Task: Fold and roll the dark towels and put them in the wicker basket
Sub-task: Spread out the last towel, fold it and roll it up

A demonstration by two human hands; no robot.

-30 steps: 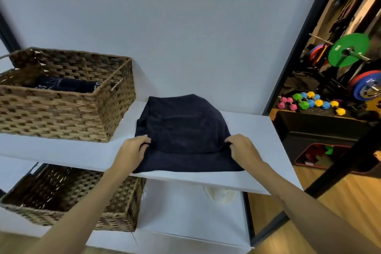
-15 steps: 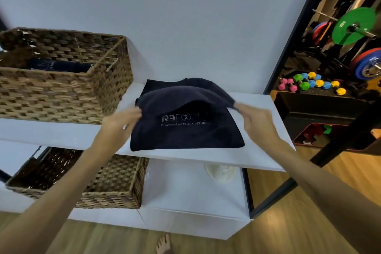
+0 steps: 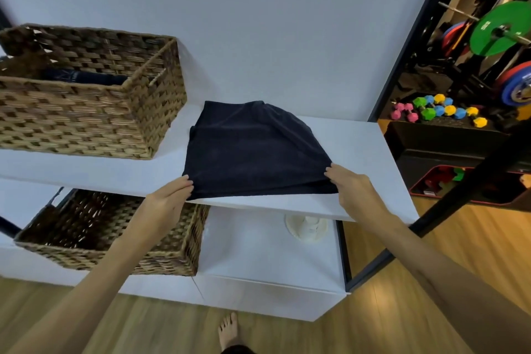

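A dark navy towel lies folded on the white shelf top, its near edge at the shelf's front. My left hand pinches the towel's near left corner. My right hand pinches the near right corner. To the left on the same shelf stands the wicker basket, with a rolled dark towel partly visible inside it.
A second wicker basket sits on the lower shelf under my left arm, next to a small white round object. A black frame post borders the shelf on the right. Weight plates and coloured dumbbells lie beyond it.
The towel's upper layer, lifted half a second ago with its logo showing, has been brought toward me and laid flat. Both hands moved back to the near corners.
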